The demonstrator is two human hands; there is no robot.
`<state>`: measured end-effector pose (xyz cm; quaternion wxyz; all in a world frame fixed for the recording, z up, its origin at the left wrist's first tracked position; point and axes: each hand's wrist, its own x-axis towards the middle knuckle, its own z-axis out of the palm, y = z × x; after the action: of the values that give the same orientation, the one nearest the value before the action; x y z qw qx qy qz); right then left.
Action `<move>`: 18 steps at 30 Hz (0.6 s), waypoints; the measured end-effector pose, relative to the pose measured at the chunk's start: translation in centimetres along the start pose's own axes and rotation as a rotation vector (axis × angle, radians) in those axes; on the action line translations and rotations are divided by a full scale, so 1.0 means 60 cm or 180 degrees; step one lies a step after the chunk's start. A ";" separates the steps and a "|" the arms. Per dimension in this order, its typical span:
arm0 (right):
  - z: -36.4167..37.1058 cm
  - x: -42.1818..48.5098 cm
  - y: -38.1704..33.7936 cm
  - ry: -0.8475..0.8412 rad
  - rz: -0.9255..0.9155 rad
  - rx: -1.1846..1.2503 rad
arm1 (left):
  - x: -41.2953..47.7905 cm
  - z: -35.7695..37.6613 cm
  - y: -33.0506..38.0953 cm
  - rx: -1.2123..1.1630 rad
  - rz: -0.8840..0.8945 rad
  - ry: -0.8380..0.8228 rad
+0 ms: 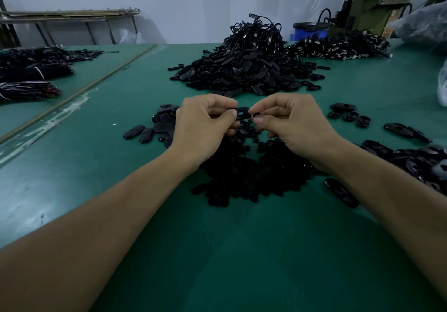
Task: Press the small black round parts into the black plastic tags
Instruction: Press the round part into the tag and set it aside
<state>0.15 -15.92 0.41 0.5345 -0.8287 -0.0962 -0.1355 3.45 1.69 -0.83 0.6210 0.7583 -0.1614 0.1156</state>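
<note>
My left hand [205,123] pinches a black plastic tag [242,113] by its left end, held level above the green table [72,166]. The tag has a small square hole in its middle. My right hand [290,123] pinches a small black round part [256,115] between thumb and forefinger, right at the tag's right end. Below both hands lies a heap of small black round parts [254,171]. A small group of tags [154,127] lies to the left of my left hand.
A big pile of black tags [244,69] rises behind the hands, with cables on top. More tags lie at the right [346,114] and near right [423,164]. Connector pile [338,45] at back right; cable bundles [26,79] at left.
</note>
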 end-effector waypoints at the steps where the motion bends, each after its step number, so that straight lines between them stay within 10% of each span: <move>1: 0.000 0.000 0.001 0.0016 -0.0014 -0.0009 | 0.000 0.000 0.000 -0.0003 0.0000 -0.0003; 18: -0.002 0.004 0.000 0.0079 0.0283 0.0857 | 0.001 0.001 0.001 -0.0111 -0.0082 0.0034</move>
<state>0.38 -16.03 0.52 0.6475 -0.7512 -0.0701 -0.1077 3.49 1.59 -0.78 0.6364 0.7487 -0.1503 0.1088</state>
